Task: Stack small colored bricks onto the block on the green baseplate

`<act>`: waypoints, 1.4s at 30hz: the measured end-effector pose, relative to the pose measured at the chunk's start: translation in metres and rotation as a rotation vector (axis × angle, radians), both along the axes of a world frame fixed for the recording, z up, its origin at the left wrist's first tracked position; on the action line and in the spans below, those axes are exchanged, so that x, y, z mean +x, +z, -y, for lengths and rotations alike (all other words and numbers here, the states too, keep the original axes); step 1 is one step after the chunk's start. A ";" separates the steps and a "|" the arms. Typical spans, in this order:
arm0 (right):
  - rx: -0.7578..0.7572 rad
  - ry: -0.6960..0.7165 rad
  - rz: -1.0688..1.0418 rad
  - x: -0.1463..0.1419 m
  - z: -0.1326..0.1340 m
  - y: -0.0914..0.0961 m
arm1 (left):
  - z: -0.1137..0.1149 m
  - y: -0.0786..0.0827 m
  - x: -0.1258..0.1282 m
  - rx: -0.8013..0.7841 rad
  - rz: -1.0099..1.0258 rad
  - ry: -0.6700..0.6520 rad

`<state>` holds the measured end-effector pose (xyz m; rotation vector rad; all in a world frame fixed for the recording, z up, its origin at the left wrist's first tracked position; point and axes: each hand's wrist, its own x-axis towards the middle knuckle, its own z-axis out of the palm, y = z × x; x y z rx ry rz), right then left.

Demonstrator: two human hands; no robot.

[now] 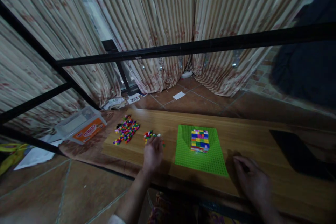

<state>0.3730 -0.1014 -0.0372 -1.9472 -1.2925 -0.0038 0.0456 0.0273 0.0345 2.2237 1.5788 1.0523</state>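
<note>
My left hand (pixel 153 153) reaches down at a small pile of toy building bricks (pixel 148 134), its fingers closed and partly hiding the pile. Whatever its fingertips hold, if anything, is too small to make out. On the wooden board lies a green studded baseplate (pixel 183 154), and a multicoloured block of stacked bricks (pixel 200 140) stands on it. To the right of the baseplate, my right hand (pixel 253 180) rests with its fingers curled in. No object shows in it.
A larger heap of bricks (pixel 127 129) lies at the left end of the wooden board (pixel 162 117). Beyond it sits a clear plastic box (pixel 81 124) with an orange label. A dark flat object (pixel 296 154) is at the right. Black metal bars (pixel 183 47) cross behind the board.
</note>
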 end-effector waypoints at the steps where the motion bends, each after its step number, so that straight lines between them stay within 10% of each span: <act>1: -0.003 0.002 0.001 0.001 0.000 -0.001 | 0.002 -0.004 -0.009 -0.015 -0.008 0.011; 19: -0.016 0.009 0.033 -0.001 0.002 0.003 | 0.000 -0.022 -0.007 -0.083 -0.234 -0.051; 33: 0.008 0.000 -0.004 -0.003 -0.001 0.002 | 0.001 0.043 0.085 -0.097 -0.018 -0.294; 42: 0.035 0.043 -0.068 -0.005 -0.002 0.006 | -0.007 0.042 0.120 -0.115 -0.152 -0.355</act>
